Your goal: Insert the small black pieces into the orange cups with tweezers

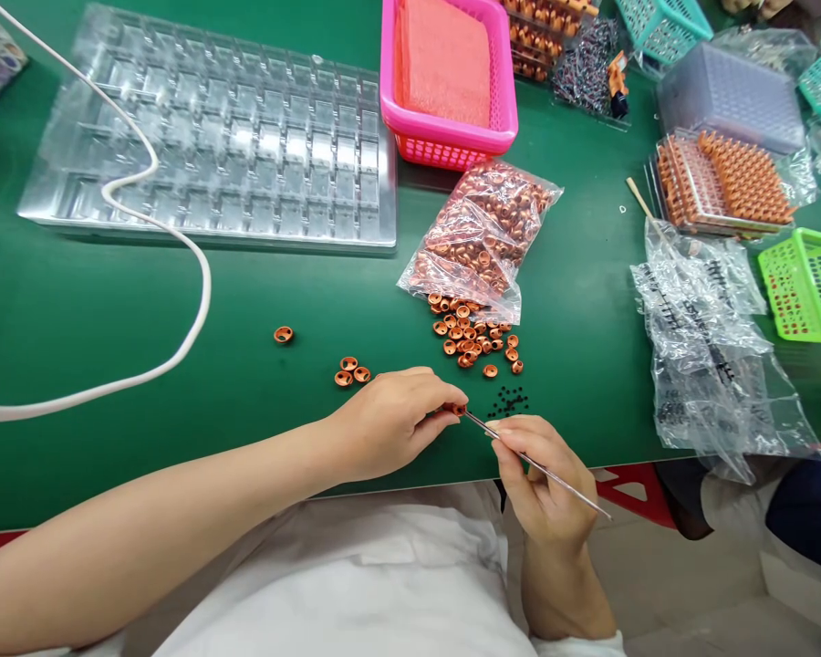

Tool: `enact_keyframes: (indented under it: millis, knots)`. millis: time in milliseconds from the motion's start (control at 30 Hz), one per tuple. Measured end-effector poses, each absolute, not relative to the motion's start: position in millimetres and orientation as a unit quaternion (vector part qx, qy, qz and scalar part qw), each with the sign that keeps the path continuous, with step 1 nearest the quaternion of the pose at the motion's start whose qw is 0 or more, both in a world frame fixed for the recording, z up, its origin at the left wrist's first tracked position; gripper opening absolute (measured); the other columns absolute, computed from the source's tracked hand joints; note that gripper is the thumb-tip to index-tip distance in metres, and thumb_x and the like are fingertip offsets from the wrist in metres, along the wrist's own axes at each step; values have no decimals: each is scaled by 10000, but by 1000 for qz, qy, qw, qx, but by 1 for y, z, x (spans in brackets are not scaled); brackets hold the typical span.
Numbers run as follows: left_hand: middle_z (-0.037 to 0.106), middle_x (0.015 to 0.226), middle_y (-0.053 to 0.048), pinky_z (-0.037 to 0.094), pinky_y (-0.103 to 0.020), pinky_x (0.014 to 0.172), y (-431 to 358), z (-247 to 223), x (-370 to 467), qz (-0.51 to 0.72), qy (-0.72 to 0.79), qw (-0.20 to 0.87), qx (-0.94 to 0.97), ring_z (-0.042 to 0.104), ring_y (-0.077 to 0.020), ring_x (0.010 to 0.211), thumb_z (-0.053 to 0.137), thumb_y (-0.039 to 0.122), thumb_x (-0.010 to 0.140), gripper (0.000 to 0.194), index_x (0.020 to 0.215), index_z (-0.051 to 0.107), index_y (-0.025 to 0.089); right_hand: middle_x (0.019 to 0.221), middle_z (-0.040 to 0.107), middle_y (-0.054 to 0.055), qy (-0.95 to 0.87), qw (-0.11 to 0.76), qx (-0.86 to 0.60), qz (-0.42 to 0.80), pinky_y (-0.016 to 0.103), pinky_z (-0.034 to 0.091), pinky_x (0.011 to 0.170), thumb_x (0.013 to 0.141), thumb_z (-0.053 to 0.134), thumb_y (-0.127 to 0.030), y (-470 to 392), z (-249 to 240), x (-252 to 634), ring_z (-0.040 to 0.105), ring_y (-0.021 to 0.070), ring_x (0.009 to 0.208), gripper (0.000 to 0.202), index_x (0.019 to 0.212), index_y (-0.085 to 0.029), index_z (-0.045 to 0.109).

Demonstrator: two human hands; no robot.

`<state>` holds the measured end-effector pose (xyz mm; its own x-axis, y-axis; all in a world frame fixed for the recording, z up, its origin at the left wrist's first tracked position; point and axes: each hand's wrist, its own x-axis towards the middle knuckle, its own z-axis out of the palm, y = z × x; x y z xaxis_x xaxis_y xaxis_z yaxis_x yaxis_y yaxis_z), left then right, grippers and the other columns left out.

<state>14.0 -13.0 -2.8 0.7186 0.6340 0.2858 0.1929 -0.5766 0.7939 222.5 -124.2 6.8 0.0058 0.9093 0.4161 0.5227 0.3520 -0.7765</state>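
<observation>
Between thumb and forefinger, my left hand (400,420) pinches a small copper-coloured cup (459,411). My right hand (545,474) grips a thin metal pick (554,476) like a pen, its tip at the cup; whether it touches inside is too small to tell. Just beyond my right fingers lie several tiny black pieces (510,401). A pile of loose copper-coloured cups (466,336) spills below a clear bag of the same cups (483,233). To the left are a group of 3 cups (344,378) and a single cup (283,335).
Clear moulded trays (246,155) lie at the back left, crossed by a white cable (202,301). A pink basket (450,137) holds orange-pink sheets. To the right are plastic bags (711,356), a green basket (804,283) and orange parts (745,178). Another person's dark clothing shows at the right edge.
</observation>
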Motion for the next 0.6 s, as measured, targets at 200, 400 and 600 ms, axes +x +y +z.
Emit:
enact_keyframes:
  millis: [200,400,600]
  knots:
    - [783,887,-41,538,-256,690,-13,-4,14,290,244,385,842,683,-162,764,630,110,1000,81,1049,689,134,1057,766,66,-676,466,-533,205,351,652,783,868,667,56,-124,9,222,751,197,955,442,1218,-215,679]
    - [785,901,-42,544,-259,704,-13,-4,14,285,245,387,842,689,-162,780,598,133,1023,94,1058,684,147,1064,763,82,-703,452,-519,179,367,670,776,878,669,40,-124,9,223,760,209,955,453,1257,-207,656]
    - [779,876,-39,532,-254,680,-13,-3,15,279,252,381,845,681,-156,756,588,145,1027,97,1041,684,148,1064,770,80,-731,428,-512,141,364,683,779,901,666,2,-124,9,222,772,213,958,429,1271,-216,652]
